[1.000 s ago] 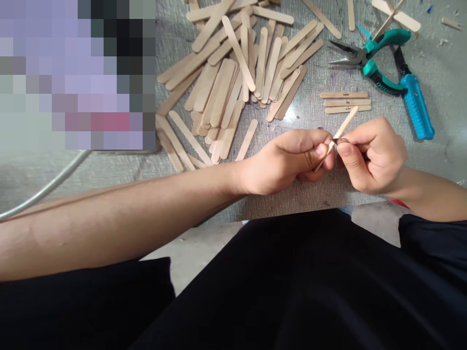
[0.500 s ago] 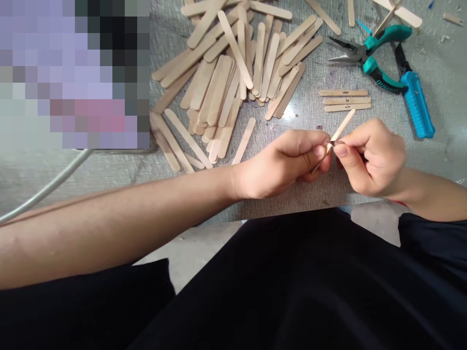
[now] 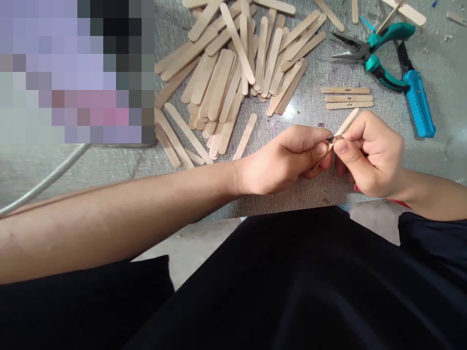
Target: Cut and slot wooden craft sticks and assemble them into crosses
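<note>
My left hand [image 3: 284, 158] pinches the lower end of a thin wooden stick [image 3: 348, 120] between thumb and fingers, just above the table's front edge. The stick slants up to the right. My right hand [image 3: 372, 150] is closed around a small tool whose dark metal tip [image 3: 330, 140] rests against the stick where the two thumbs meet. A bit of red shows under that hand. Most of the tool is hidden in the fist.
A big pile of flat wooden sticks [image 3: 233, 73] lies behind my left hand, with one loose stick [image 3: 245, 137] beside it. Three short notched sticks [image 3: 346, 97] lie side by side. Teal pliers [image 3: 379, 48] and a blue-handled tool [image 3: 418, 102] lie at the back right. A grey cable [image 3: 47, 180] crosses the left.
Both hands have stayed together on the stick and shifted slightly up and away from me. The visible upper end of the stick looks shorter beside my right hand.
</note>
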### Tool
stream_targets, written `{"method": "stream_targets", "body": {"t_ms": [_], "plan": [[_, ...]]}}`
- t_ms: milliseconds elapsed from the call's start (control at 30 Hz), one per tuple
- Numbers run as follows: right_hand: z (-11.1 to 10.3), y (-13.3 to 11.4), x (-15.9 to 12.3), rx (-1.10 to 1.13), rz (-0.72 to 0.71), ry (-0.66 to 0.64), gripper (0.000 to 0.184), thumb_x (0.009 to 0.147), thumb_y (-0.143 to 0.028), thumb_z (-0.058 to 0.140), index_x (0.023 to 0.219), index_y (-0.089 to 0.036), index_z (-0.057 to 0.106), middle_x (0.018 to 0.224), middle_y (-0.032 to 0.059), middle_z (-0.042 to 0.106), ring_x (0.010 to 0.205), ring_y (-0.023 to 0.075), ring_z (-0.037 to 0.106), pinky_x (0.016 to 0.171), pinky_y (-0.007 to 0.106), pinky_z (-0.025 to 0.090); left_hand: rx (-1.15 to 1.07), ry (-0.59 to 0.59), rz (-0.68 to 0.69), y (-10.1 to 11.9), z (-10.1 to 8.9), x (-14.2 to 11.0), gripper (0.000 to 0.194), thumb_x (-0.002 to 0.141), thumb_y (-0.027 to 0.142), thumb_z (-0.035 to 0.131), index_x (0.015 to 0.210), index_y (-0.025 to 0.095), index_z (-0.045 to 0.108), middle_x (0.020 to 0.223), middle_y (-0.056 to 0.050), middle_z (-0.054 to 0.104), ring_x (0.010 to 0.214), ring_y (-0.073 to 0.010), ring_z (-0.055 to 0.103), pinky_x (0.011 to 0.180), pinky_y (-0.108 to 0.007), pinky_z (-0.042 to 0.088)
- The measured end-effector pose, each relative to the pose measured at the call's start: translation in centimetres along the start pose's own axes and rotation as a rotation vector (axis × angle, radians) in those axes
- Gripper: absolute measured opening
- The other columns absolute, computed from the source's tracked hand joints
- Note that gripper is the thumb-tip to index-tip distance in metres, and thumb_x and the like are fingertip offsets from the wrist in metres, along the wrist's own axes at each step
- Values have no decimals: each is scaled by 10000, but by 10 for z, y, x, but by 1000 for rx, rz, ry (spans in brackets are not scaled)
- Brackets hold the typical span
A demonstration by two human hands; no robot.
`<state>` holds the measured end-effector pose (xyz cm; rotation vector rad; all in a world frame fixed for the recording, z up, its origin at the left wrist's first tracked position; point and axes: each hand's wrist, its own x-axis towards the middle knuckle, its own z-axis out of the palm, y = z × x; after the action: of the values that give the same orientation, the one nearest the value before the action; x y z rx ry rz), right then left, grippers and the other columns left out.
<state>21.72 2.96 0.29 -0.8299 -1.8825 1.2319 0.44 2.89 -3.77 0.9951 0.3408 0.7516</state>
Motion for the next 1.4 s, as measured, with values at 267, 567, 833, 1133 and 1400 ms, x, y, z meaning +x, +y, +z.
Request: {"method": "stream_targets", "body": {"t_ms": [267,567,833,1133,1400], "plan": [[-3,-4,2,78,188,-56,391,1131,-558,692,932,-273,514,685,-88,666,465,77,559,460,232,482,26,17,-53,8,3,2,473,1055,564,766,774,221,603,563,29,443,501,-118,341,471,-312,276],[-11,-4,3,-267,39,8,366,1107,-474,740,877,-270,541,554,-96,555,425,77,416,443,290,348,-56,62,-32,3,5,0,392,1068,484,778,826,208,641,603,36,436,520,-104,343,463,-317,253],[-20,-5,2,-704,-247,-65,262,1117,-296,674,870,-267,593,567,-86,504,479,107,458,533,315,455,-17,94,-36,-1,9,-2,399,1059,512,791,855,218,613,629,30,455,552,-111,368,476,-306,291],[-41,4,5,-851,-673,-116,101,1076,-337,731,1109,-327,636,760,-79,752,549,148,577,516,357,395,-58,54,25,-6,6,-1,367,1054,508,789,902,220,619,651,34,435,536,-109,339,479,-302,304],[-28,22,7,-1054,-779,3,223,1161,-408,580,988,-282,642,688,-54,684,537,141,537,519,353,387,-57,75,-11,5,12,0,435,1076,572,752,891,208,602,642,52,441,537,-91,336,480,-275,310]]}}
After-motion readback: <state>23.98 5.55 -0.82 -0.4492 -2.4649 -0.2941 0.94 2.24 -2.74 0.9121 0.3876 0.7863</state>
